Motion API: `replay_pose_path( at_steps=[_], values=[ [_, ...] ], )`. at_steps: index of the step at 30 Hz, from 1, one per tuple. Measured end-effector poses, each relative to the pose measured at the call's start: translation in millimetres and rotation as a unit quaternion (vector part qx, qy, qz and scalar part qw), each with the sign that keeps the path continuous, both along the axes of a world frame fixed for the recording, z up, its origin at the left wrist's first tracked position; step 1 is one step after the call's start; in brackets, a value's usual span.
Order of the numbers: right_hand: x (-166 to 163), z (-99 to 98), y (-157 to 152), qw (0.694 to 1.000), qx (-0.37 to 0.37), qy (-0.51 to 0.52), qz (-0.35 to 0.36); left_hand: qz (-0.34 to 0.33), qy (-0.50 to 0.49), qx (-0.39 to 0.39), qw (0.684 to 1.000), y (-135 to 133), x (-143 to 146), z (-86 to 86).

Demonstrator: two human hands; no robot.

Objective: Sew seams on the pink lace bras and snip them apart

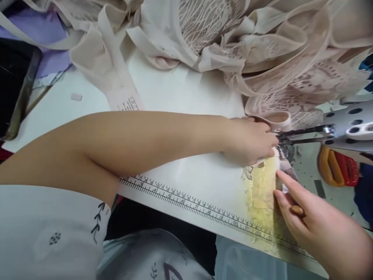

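Note:
My left hand (pixel 247 140) reaches across the white sewing table (pixel 175 93) and presses down on beige fabric (pixel 271 118) right at the presser foot (pixel 281 149) of the sewing machine (pixel 349 126), fingers curled together. My right hand (pixel 309 217) lies below it, fingers stretched flat along the edge of a lace strip (pixel 262 186) lit yellow by the machine's lamp. A heap of beige lace garments (pixel 262 50) fills the back of the table.
A printed ruler (pixel 189 200) runs along the table's front edge. A white care label (pixel 126 102) hangs from a strap. Orange-and-red handled scissors (pixel 338 165) lie behind the machine at right. A dark tray (pixel 14 85) sits at far left, with purple cloth (pixel 43 35) behind it.

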State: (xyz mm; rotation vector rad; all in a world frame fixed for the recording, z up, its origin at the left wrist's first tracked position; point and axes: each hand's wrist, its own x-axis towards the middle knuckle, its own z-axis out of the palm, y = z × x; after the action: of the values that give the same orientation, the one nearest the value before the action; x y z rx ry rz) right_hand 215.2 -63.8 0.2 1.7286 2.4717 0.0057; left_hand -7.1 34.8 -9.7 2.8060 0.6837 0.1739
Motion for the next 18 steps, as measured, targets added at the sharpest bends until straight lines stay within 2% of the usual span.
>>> replay_pose_path(
  at_steps=[5, 11, 18],
  values=[
    [7.1, 6.6, -1.9, 0.997, -0.055, -0.042, -0.039, -0.016, 0.065, 0.015, 0.998, -2.1, -1.5, 6.8],
    [24.8, 6.8, -9.9, 0.998, -0.047, -0.032, -0.036, -0.022, 0.080, 0.028, 0.996, -3.1, -4.3, 11.2],
    [6.0, 12.2, -19.9, 0.998, 0.002, -0.054, -0.043, -0.038, 0.085, 0.018, 0.995, 6.9, -0.6, 12.2]
  ],
)
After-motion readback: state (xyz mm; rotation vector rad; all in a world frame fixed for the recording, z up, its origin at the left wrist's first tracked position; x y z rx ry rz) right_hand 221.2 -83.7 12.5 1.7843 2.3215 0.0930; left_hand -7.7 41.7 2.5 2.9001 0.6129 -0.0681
